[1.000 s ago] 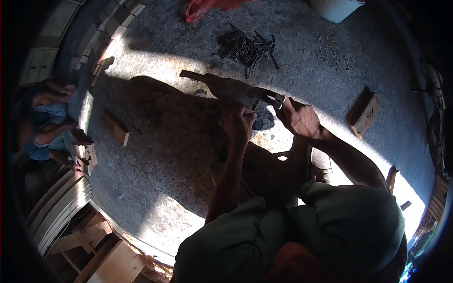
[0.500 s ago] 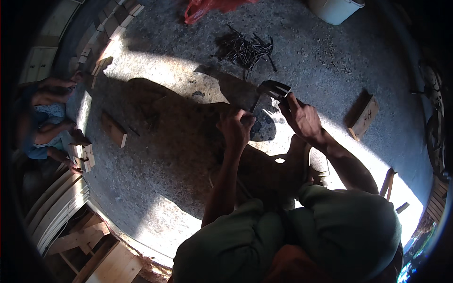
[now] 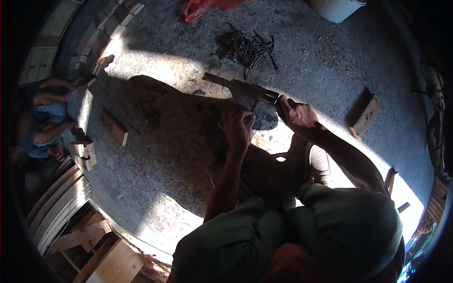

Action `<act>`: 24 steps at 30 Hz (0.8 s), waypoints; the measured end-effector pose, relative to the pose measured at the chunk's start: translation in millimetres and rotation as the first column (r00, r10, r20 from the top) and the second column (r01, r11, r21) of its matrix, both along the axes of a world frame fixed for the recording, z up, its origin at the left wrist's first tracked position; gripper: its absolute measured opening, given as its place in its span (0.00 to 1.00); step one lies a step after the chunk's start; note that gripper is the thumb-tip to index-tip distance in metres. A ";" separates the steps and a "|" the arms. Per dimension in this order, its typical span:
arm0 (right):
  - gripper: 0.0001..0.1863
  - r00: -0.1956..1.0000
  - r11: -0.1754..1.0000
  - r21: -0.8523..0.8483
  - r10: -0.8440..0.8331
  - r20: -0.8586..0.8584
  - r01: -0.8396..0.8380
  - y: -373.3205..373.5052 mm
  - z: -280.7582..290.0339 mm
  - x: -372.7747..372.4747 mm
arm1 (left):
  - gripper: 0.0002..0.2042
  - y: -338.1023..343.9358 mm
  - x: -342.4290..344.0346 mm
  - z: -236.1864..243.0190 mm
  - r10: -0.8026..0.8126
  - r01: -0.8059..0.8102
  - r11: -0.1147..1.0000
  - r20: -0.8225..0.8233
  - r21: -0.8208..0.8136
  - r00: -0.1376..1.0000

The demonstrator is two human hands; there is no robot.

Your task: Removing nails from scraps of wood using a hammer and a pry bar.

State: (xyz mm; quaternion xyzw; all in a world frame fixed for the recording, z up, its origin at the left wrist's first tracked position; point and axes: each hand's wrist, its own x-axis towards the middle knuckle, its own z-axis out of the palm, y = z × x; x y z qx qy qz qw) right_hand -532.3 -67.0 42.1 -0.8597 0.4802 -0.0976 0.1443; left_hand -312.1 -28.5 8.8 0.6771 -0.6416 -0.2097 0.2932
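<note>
My left hand [image 3: 236,128] is closed, with its fingertips pinching a thin dark nail [image 3: 255,105] that points up and away. It is low over the concrete floor, in my own shadow. My right hand [image 3: 301,117] is wrapped round the handle of a claw hammer, and the hammer head [image 3: 270,97] is just beyond the nail. Shadow hides whether the hammer touches the nail. Beyond both hands lies a tangled pile of long dark nails [image 3: 247,49].
A wooden block [image 3: 364,118] is on the right, another block [image 3: 114,128] on the left. A red plastic bag [image 3: 207,9] and white bucket [image 3: 336,10] are at the far side. Another person [image 3: 49,113] sits at the left beside stacked wood pieces [image 3: 85,155].
The hammer has dropped and turned to lie flatter near the nail, and my right hand has lowered slightly. My left hand has barely moved. The other person's hands have shifted.
</note>
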 end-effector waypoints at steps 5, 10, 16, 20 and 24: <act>0.21 0.995 0.988 0.131 -0.066 -0.082 0.076 23.5 3.8 4.3 | 0.13 1.8 -2.5 8.3 0.026 -0.026 0.999 0.028 0.018 0.999; 0.18 0.975 0.992 0.105 -0.044 -0.216 0.068 12.1 36.6 7.6 | 0.11 -1.9 -4.6 7.1 0.036 -0.037 0.998 0.024 0.048 0.999; 0.21 0.997 0.995 -0.100 -0.029 -0.076 0.022 17.0 25.5 20.6 | 0.13 3.7 0.2 4.8 0.021 -0.021 1.000 -0.014 0.005 1.000; 0.19 0.993 0.974 0.226 -0.006 -0.117 0.033 15.4 17.9 11.4 | 0.13 4.5 -1.7 2.8 0.010 -0.010 1.000 0.009 -0.005 1.000; 0.17 0.988 0.970 0.190 -0.142 -0.062 0.151 15.9 19.3 14.0 | 0.12 -5.9 -2.9 10.1 0.014 -0.013 0.999 0.025 -0.037 1.000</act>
